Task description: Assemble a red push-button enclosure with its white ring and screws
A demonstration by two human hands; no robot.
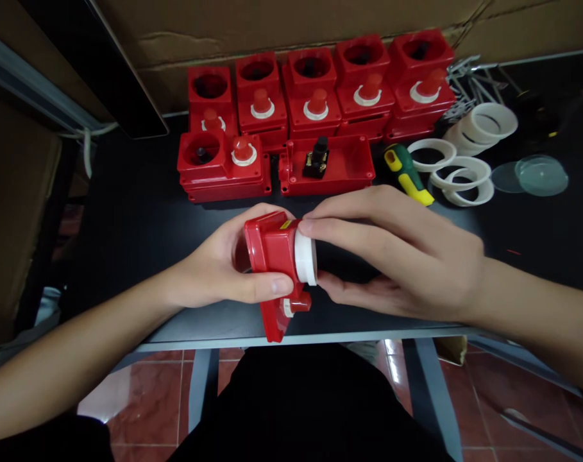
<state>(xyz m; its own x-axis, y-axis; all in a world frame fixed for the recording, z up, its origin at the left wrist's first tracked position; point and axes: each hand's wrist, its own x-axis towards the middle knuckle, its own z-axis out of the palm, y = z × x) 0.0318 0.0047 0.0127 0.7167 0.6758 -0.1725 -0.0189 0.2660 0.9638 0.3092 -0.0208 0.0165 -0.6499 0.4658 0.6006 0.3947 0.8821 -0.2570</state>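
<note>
My left hand is wrapped round a red plastic housing cover, tilted on its side above the table's front edge. A white ring sits at the cover's round opening, facing right. The fingers of my right hand grip this ring at its top and lower edge. Below the ring, a small red lamp cap with a white collar sticks out of the same cover. A yellow label shows on the cover's upper side. How far the ring goes into the opening is hidden.
Several red housings stand in a row at the back. Before them lie an assembled box and an open base with a black switch. To the right are a green-yellow screwdriver, white rings, clear discs and metal parts.
</note>
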